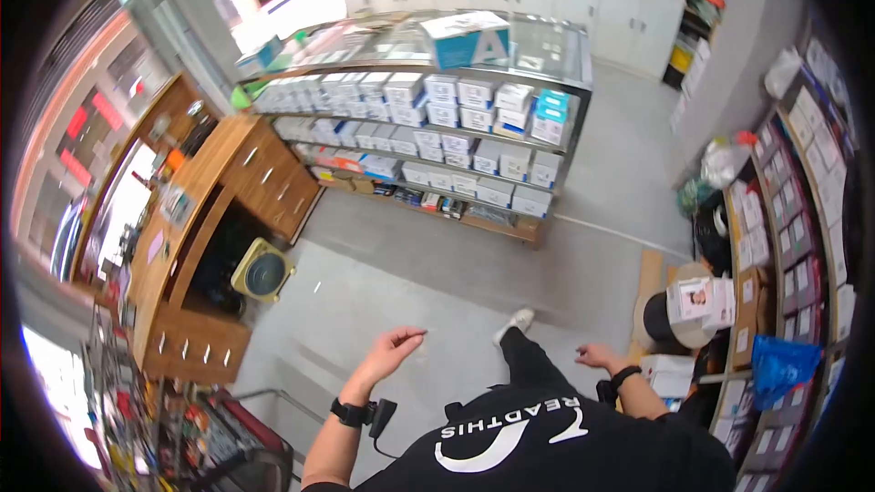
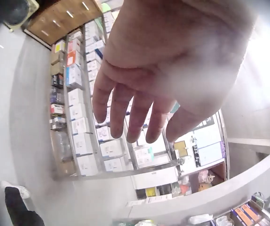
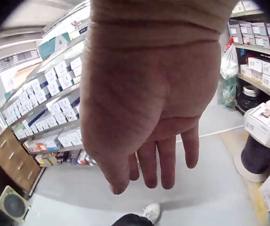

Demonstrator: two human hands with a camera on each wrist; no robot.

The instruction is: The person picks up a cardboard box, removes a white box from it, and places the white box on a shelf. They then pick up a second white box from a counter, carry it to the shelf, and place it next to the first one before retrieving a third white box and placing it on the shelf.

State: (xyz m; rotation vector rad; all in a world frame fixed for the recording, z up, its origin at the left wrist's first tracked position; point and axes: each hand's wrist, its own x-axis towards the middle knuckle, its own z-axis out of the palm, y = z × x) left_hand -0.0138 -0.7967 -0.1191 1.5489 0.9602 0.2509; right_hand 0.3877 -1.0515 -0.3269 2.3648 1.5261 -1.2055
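Note:
Both hands hang in the air with nothing in them. My left hand (image 1: 394,351) is in front of the body, its fingers loosely bent in the head view. In the left wrist view the fingers (image 2: 134,115) of that hand hang relaxed, and shelves of boxes show behind them. To the right, near the hip, is my right hand (image 1: 597,357), its fingers loosely extended. The right wrist view shows its palm (image 3: 149,94) with the fingers pointing down over the floor. A white shoe (image 1: 513,326) steps forward on the grey floor (image 1: 365,301).
Ahead stands a glass display counter (image 1: 583,64) stacked with white boxes (image 1: 474,118), a teal-and-white box (image 1: 467,39) on top. At left are a wooden desk (image 1: 205,159) and a yellow-framed stool (image 1: 264,271). Shelves (image 1: 784,255) and a round stool holding boxes (image 1: 700,299) line the right.

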